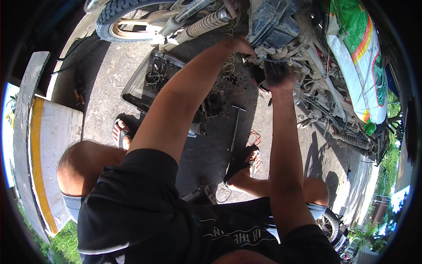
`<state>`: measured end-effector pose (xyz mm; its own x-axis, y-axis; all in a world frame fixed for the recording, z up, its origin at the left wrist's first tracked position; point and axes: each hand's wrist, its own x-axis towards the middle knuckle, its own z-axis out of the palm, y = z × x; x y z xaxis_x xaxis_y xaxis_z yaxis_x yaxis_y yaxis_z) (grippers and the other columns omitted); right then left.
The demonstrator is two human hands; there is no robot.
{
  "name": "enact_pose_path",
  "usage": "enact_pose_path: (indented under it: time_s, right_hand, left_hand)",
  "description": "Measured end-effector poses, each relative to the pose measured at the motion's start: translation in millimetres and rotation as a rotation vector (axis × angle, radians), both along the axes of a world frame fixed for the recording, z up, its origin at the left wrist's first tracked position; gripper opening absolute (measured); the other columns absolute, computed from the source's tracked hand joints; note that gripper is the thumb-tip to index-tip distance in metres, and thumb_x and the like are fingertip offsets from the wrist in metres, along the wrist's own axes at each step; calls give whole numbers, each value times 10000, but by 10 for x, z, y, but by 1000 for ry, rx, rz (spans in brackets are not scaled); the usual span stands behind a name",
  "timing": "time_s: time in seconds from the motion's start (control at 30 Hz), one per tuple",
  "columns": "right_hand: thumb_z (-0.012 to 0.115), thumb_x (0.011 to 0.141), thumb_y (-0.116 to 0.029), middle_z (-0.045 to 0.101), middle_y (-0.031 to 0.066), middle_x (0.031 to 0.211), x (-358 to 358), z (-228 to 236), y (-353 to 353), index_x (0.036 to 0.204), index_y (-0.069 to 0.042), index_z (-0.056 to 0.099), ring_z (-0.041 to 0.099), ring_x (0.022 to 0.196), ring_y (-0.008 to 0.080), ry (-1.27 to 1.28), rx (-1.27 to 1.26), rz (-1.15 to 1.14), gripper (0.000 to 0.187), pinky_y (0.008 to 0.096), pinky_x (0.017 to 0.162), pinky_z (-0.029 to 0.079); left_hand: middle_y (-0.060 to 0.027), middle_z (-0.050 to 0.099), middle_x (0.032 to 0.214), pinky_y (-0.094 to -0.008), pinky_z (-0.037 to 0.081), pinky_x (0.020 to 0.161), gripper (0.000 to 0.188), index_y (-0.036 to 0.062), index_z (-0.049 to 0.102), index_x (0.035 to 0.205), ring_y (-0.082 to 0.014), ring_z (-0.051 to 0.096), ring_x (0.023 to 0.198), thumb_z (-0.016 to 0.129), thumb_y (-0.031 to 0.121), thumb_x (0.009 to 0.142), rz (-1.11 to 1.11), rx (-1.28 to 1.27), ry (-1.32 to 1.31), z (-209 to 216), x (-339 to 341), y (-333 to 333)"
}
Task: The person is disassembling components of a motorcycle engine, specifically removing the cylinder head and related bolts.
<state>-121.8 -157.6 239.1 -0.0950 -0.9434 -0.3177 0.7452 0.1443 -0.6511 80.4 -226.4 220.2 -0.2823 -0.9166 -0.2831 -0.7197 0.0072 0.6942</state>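
Both my arms reach forward to a dismantled motorcycle (307, 66). My left hand (243, 46) is at the left side of its engine area, under a dark plastic housing (272, 24); its fingertips are partly hidden among the parts. My right hand (279, 75) is beside it, fingers blackened or covered by something dark and bent in against the engine area. What they close on is hidden. On the ground below lie a dark greasy engine part (214, 104), a T-handled wrench (236, 127) and a reddish gasket-like ring (253, 138).
A dark tray (132, 94) holding metal parts lies left of my left forearm. Beyond it are a wheel (132, 22) and a fork with a bellows boot (206, 26). A printed white and green sack (360, 57) rests along the motorcycle's right. A white-and-yellow board (52, 141) stands at left.
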Motion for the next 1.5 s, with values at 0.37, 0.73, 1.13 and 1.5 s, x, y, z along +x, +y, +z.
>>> enact_pose_path:
  time_s: [0.37,0.73,1.13,1.5]
  right_hand:
    - [544,964,-281,407,174,1393,86,29,3,1352,8,438,410,1358,326,-20,56,-114,495,551,1169,359]
    - [531,971,-286,435,184,1380,134,57,46,1289,14,480,419,1362,330,3,-5,-82,440,530,1200,316]
    - [570,949,-324,452,171,1318,30,-30,-12,1192,22,485,423,1357,335,2,20,-47,431,527,1208,302]
    - [576,950,-360,385,205,1408,32,-45,-14,1287,30,432,406,1351,332,45,-16,-29,536,537,1198,299]
  left_hand:
    - [-224,639,1267,-420,455,1056,901,-20,561,1337,-358,585,1213,913,404,624,-174,-691,-19,-178,475,-219]
    - [-198,503,1459,-439,420,1083,1026,20,422,1475,-354,504,1294,871,508,692,16,-510,350,-546,457,47]
    - [-153,645,1270,-412,533,921,640,10,576,1345,-259,643,1105,802,237,791,405,186,1273,-362,162,254]
    - [-119,687,1089,-457,546,852,502,55,649,1211,-269,671,1012,748,302,786,497,90,1384,-621,486,218]
